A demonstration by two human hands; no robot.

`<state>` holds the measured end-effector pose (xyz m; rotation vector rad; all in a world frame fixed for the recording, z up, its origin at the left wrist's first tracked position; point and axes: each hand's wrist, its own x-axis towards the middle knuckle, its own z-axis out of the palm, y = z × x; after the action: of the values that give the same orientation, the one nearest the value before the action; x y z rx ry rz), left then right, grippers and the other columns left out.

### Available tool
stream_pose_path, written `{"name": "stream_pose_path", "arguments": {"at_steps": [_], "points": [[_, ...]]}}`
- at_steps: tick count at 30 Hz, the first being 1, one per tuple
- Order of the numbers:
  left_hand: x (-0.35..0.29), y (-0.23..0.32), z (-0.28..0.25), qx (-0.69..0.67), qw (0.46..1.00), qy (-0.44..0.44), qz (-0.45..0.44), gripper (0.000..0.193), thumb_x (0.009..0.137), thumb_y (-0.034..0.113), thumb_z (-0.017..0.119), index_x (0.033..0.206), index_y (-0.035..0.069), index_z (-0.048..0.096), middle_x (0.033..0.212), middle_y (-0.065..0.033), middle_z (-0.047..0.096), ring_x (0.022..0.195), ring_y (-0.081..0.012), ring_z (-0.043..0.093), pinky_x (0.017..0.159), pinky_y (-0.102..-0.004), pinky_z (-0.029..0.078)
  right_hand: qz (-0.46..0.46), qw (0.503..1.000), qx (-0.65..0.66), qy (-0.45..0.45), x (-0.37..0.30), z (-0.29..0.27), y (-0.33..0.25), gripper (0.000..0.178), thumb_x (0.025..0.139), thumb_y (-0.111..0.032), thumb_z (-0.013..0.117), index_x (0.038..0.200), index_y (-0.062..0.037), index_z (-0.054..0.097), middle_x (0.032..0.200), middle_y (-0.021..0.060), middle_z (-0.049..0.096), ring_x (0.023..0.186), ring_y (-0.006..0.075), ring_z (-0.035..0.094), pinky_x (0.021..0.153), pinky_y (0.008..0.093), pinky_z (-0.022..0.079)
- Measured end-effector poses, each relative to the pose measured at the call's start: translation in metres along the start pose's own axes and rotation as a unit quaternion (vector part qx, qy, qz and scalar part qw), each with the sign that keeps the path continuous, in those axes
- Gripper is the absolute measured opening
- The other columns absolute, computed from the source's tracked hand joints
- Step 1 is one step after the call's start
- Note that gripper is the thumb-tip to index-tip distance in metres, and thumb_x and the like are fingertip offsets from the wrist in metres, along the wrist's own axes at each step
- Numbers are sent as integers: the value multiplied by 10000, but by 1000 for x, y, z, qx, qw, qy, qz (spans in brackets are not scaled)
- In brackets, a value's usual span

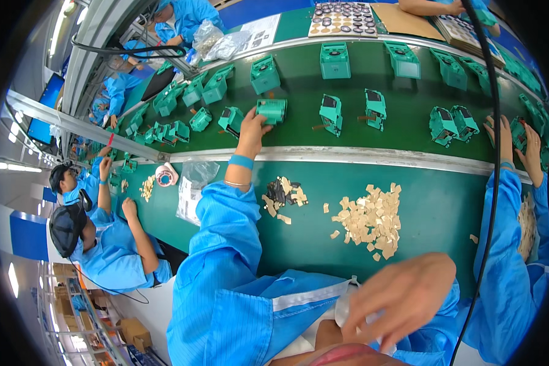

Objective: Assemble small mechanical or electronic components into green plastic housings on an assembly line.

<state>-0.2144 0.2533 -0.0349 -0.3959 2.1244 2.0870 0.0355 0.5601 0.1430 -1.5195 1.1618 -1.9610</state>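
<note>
My left hand [251, 132], with a blue band at the wrist, reaches over the dark green belt. Its fingers are closed on the left end of a green plastic housing [272, 110]. A second green housing with a dark part [230, 121] sits just left of that hand. Close to the camera, my right hand [405, 299] is raised in front of my chest by the collar. It is smeared by motion with its fingers bent, and I cannot make out whether it holds anything. Below the belt, a pile of small beige pieces [372, 221] lies on the green worktop [433, 213].
A metal rail [348, 154] divides worktop and belt [299, 134]. Several housings stand along the belt. Black and beige pieces [282, 194], a clear bag [196, 183] and a tape roll [166, 175] lie nearby. A black cable [493, 152] hangs at right; co-workers sit on both sides.
</note>
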Motion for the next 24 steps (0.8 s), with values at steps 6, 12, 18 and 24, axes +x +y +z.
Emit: {"name": "stream_pose_path", "arguments": {"at_steps": [6, 12, 18, 24], "points": [[-67, 27, 20, 329, 908, -22, 258, 450, 768, 190, 680, 1164, 12, 559, 1131, -168, 538, 980, -300, 536, 883, -356, 424, 19, 998, 17, -54, -8, 0, -7, 332, 845, -181, 631, 1120, -7, 565, 1007, 128, 555, 835, 271, 567, 694, 334, 483], [-138, 21, 5, 515, 776, -164, 327, 321, 691, 205, 748, 946, 48, 633, 867, -107, 572, 865, -294, 531, 802, -378, 438, 15, 992, 14, -121, -7, -5, -5, 338, 854, -211, 628, 1116, -7, 565, 1046, 125, 551, 835, 260, 573, 683, 319, 489], [-128, 13, 2, 465, 836, -213, 199, 145, 707, 118, 726, 771, 38, 623, 803, -67, 575, 847, -255, 537, 756, -347, 445, 17, 982, -28, -184, -13, -3, -8, 346, 863, -241, 626, 1111, -8, 564, 1085, 123, 547, 835, 250, 580, 672, 305, 494], [-128, 20, -11, 397, 871, -218, 190, 81, 762, 100, 676, 796, 39, 635, 802, -49, 603, 751, -186, 550, 680, -304, 451, 55, 984, -66, -156, -17, -13, 4, 405, 840, -244, 651, 1166, -31, 542, 1082, 113, 550, 888, 263, 563, 702, 323, 484]]}}
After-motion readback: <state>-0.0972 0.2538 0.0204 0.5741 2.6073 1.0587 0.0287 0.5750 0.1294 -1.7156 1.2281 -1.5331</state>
